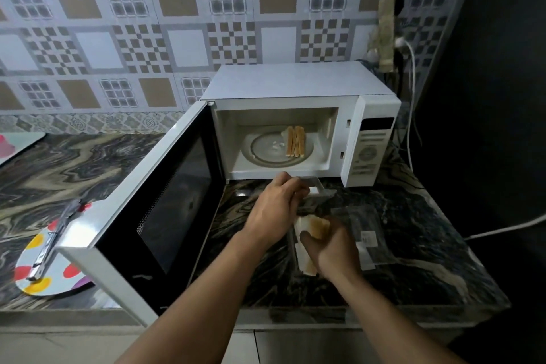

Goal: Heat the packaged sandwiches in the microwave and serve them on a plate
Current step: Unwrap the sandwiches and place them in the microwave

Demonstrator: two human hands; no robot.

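Observation:
The white microwave stands on the counter with its door swung wide open to the left. One sandwich lies on the right side of the glass turntable inside. In front of the opening, my right hand is closed around a second sandwich. My left hand pinches the clear plastic package just above that sandwich. An empty clear wrapper lies flat on the counter to the right of my hands.
A white plate with coloured dots sits at the left on the marbled counter, with metal tongs resting on it, partly behind the door's corner. A wall socket and white cables hang right of the microwave.

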